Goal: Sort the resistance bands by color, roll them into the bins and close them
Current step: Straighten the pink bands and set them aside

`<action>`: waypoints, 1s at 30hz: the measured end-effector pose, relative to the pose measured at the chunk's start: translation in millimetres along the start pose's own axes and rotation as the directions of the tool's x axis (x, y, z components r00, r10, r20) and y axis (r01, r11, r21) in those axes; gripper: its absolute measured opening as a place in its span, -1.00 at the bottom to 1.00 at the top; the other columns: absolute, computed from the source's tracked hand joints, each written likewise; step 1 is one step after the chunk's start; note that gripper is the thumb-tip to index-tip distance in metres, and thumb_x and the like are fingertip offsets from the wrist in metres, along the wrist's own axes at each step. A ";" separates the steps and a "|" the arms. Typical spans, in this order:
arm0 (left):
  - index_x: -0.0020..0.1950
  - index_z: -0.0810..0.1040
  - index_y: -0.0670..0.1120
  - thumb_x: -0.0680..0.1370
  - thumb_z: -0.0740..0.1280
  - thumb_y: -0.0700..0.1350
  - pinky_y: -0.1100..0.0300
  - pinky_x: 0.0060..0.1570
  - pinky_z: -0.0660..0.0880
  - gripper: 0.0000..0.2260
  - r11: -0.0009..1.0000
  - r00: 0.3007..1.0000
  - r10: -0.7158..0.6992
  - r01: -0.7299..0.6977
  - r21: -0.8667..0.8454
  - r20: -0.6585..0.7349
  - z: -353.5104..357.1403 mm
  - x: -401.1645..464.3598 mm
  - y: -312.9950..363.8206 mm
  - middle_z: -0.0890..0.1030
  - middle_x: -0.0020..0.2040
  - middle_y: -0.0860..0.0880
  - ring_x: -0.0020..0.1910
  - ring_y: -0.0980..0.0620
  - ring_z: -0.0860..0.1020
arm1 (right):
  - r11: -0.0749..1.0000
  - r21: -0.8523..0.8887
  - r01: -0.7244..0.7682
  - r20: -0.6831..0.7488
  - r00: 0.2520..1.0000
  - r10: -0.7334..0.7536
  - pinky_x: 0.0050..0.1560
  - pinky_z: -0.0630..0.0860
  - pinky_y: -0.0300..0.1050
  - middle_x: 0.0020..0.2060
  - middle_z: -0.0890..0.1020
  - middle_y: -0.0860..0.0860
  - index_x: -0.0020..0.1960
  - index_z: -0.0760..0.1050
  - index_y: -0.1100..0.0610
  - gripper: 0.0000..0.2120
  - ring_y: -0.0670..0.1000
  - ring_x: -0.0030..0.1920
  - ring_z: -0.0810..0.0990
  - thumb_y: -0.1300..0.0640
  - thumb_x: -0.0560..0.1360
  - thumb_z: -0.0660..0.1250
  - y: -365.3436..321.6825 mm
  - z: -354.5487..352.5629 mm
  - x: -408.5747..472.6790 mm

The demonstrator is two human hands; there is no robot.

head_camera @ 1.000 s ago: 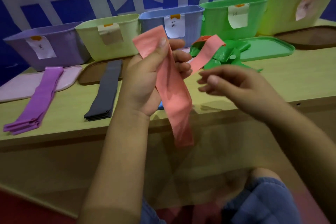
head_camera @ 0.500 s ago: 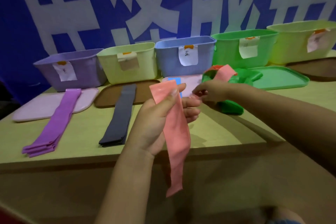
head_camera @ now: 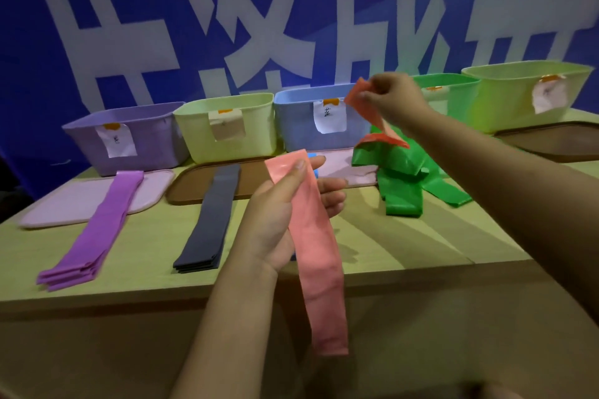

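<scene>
Left hand [head_camera: 285, 204]: thumb and fingers pinch the top of a pink band [head_camera: 316, 256], which hangs limp past the desk's near edge.
Right hand [head_camera: 393, 95]: fingertips pinch the end of a second pink band [head_camera: 372, 120], raised above the green band heap [head_camera: 405, 178] near the desk's far edge, lower end touching it.
Handling: thin, soft, light, probably stretchy; best taken at one end so it drapes flat for rolling.
In the way: the green tangle may snag the raised band.
Sorted: purple bands [head_camera: 97, 230] and dark grey bands [head_camera: 210, 220] lie stacked toward the left.
Bins: purple bin [head_camera: 129, 136], pale green bin [head_camera: 227, 126], blue bin [head_camera: 311, 116] open along the far edge; lids [head_camera: 58, 207] lie flat before them.
</scene>
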State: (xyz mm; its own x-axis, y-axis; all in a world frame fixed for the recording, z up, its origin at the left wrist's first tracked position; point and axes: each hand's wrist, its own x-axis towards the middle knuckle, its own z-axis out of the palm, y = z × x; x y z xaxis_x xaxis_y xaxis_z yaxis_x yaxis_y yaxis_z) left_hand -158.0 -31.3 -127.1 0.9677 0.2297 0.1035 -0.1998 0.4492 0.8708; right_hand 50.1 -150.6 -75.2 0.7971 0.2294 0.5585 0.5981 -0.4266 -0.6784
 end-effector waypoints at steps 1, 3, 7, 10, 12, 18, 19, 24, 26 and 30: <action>0.11 0.52 -0.21 0.63 0.15 -0.11 0.16 -0.28 0.61 -0.76 1.000 1.000 0.005 -0.005 -0.004 -0.006 1.3 0.0 0.6 0.64 -0.29 -0.19 -0.39 -0.01 0.60 | 0.998 0.068 0.006 -0.059 0.998 -0.002 -0.21 0.40 -0.25 -0.22 0.55 0.02 -0.07 0.53 0.09 -0.99 -0.03 -0.18 0.49 0.16 0.51 0.34 -5.9 -7.3 5.8; 0.09 0.53 -0.22 0.63 0.15 -0.12 0.15 -0.28 0.61 -0.77 1.000 1.000 0.019 -0.019 -0.012 -0.012 2.7 0.3 1.6 0.64 -0.30 -0.20 -0.39 -0.01 0.60 | 0.973 0.229 0.032 -0.150 0.989 0.003 -0.25 0.45 -0.32 -0.27 0.57 0.02 -0.09 0.54 0.12 -0.99 -0.03 -0.20 0.52 0.19 0.49 0.36 -19.9 -22.5 14.7; 0.12 0.52 -0.22 0.61 0.17 -0.11 0.14 -0.29 0.61 -0.77 0.999 0.999 0.036 -0.037 -0.032 -0.024 5.8 0.8 4.3 0.63 -0.29 -0.21 -0.39 -0.03 0.59 | 0.898 0.416 0.146 -0.262 0.964 -0.035 -0.09 0.55 -0.20 -0.25 0.62 0.00 -0.14 0.56 0.11 -0.95 -0.04 -0.19 0.60 0.21 0.49 0.37 -52.6 -52.2 23.5; 0.13 0.51 -0.23 0.60 0.19 -0.06 0.14 -0.32 0.60 -0.73 0.998 0.998 0.042 -0.045 -0.049 -0.051 11.7 1.2 8.0 0.64 -0.28 -0.24 -0.42 -0.03 0.59 | 0.817 0.532 0.222 -0.295 0.953 -0.067 -0.15 0.52 -0.19 -0.30 0.61 0.01 -0.21 0.55 0.08 -0.87 -0.05 -0.25 0.57 0.23 0.50 0.36 -76.4 -72.1 17.5; 0.16 0.48 -0.27 0.61 0.17 0.01 0.15 -0.35 0.61 -0.65 0.998 0.996 0.030 -0.035 -0.054 -0.080 14.6 2.7 9.7 0.65 -0.27 -0.25 -0.43 -0.03 0.60 | 0.771 0.589 0.240 -0.282 0.956 -0.082 -0.22 0.50 -0.22 -0.31 0.60 0.01 -0.21 0.55 0.10 -0.88 -0.08 -0.29 0.55 0.21 0.51 0.36 -90.6 -83.5 6.6; 0.22 0.43 -0.19 0.63 0.13 0.06 0.06 -0.22 0.62 -0.65 0.998 0.992 0.037 -0.043 -0.047 -0.119 13.9 12.1 9.8 0.68 -0.07 -0.25 -0.19 -0.15 0.68 | 0.691 0.679 0.248 -0.186 0.969 -0.166 -0.29 0.51 -0.22 -0.25 0.63 0.03 -0.05 0.57 0.18 -0.93 -0.06 -0.28 0.59 0.19 0.48 0.39 -122.3 -96.5 -41.4; 0.14 0.46 -0.16 0.62 0.18 0.01 0.03 -0.18 0.62 -0.74 0.997 0.990 0.051 -0.058 -0.045 -0.135 14.2 12.2 9.6 0.68 -0.06 -0.23 -0.14 -0.16 0.68 | 0.678 0.693 0.243 -0.174 0.970 -0.169 -0.29 0.51 -0.22 -0.26 0.64 0.02 -0.06 0.57 0.16 -0.92 -0.07 -0.27 0.60 0.18 0.47 0.41 -124.4 -95.3 -50.2; -0.06 0.59 -0.13 0.54 0.30 -0.10 0.14 -0.20 0.59 -0.87 0.982 0.974 0.176 -0.165 0.091 -0.140 12.0 1.8 10.2 0.68 -0.21 -0.10 -0.25 0.02 0.64 | 0.660 0.740 0.133 -0.062 0.990 -0.130 -0.31 0.50 -0.26 -0.37 0.60 -0.08 -0.13 0.51 0.13 -0.91 -0.13 -0.33 0.58 0.17 0.43 0.41 -113.5 -68.2 -109.9; -0.04 0.62 -0.17 0.46 0.34 -0.09 0.14 -0.16 0.59 -0.82 0.967 0.965 0.237 -0.223 0.126 -0.112 11.7 -6.2 11.6 0.69 -0.15 -0.16 -0.20 -0.03 0.65 | 0.659 0.748 0.082 -0.026 0.995 -0.095 -0.36 0.45 -0.34 -0.44 0.57 -0.11 -0.16 0.49 0.16 -0.88 -0.18 -0.39 0.54 0.15 0.39 0.40 -100.5 -48.5 -140.0; -0.16 0.68 -0.17 0.34 0.38 -0.12 0.19 -0.23 0.61 -0.83 0.959 0.960 0.270 -0.261 0.110 -0.074 16.6 -18.0 13.3 0.69 -0.19 -0.17 -0.24 -0.02 0.66 | 0.638 0.769 0.027 0.003 0.999 -0.046 -0.34 0.42 -0.33 -0.37 0.56 0.00 -0.25 0.49 0.15 -0.87 -0.14 -0.34 0.50 0.17 0.36 0.44 -74.2 -14.5 -182.8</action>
State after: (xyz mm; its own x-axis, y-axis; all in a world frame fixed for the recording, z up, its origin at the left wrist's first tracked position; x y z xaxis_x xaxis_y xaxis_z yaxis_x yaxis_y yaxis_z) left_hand -175.5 -43.8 -109.5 0.8639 0.4054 0.2988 -0.4274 0.2762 0.8608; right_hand -141.1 -173.5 -120.0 0.7691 0.2510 0.5878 0.4672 0.4068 -0.7850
